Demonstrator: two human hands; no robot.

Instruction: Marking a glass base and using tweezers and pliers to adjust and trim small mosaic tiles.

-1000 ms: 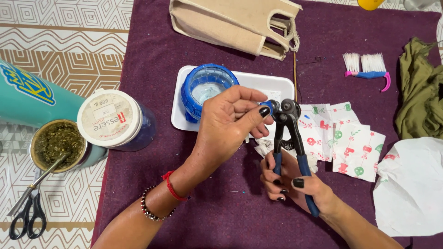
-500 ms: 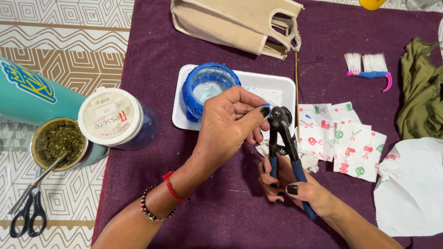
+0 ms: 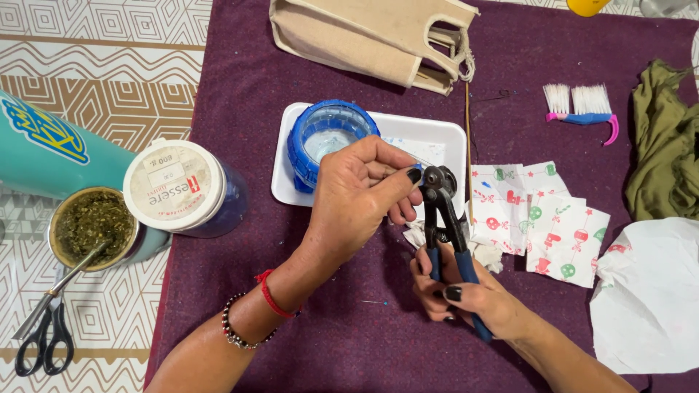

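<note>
My right hand (image 3: pixel 466 298) grips the blue handles of a pair of pliers (image 3: pixel 445 218), jaws pointing up and away from me. My left hand (image 3: pixel 360 200) pinches something small and thin at the pliers' jaws; the piece itself is too small to make out. Both hands hover over a purple cloth (image 3: pixel 342 342). Just behind my left hand a white tray (image 3: pixel 451 138) holds a blue ribbed round container (image 3: pixel 320 138). A red cord and a bead bracelet circle my left wrist.
Patterned paper squares (image 3: pixel 561 233) lie right of the pliers, white paper (image 3: pixel 648 298) further right. A beige cloth bag (image 3: pixel 371 33), a small brush (image 3: pixel 582 105) and a green cloth (image 3: pixel 666 160) lie at the back. At left stand a white-lidded jar (image 3: pixel 175 185), a herb cup (image 3: pixel 91 225), a teal flask (image 3: pixel 44 145) and scissors (image 3: pixel 44 342).
The pliers' head has shifted slightly left and tilted, staying against my left fingertips. Both hands have kept their hold.
</note>
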